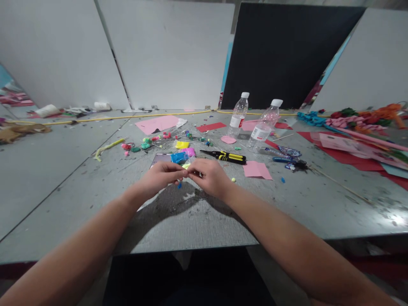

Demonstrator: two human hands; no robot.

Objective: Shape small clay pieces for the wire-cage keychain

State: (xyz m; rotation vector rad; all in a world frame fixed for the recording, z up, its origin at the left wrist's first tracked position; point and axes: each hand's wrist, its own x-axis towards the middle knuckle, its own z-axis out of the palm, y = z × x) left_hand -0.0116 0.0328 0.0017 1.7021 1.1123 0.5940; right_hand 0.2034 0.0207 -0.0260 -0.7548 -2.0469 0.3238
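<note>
My left hand [164, 174] and my right hand [208, 176] meet over the table, fingertips pinched together. Whatever they hold is too small and hidden to make out. Just beyond the fingers lie a blue packet [179, 158], a magenta packet [189, 151] and a yellow packet [182, 145]. Part of a phone [162, 158] shows behind my left hand. Black and yellow pliers [223, 156] rest past my right hand. A small blue piece [179, 185] is below the fingertips.
Two clear bottles [238, 114] [264, 125] stand at the back right. Pink paper [257, 170], blue-handled pliers [283, 160] and a thin stick [344, 185] lie to the right. Colourful beaded wires [165, 136] are behind the hands. Upright boards [172, 51] line the back.
</note>
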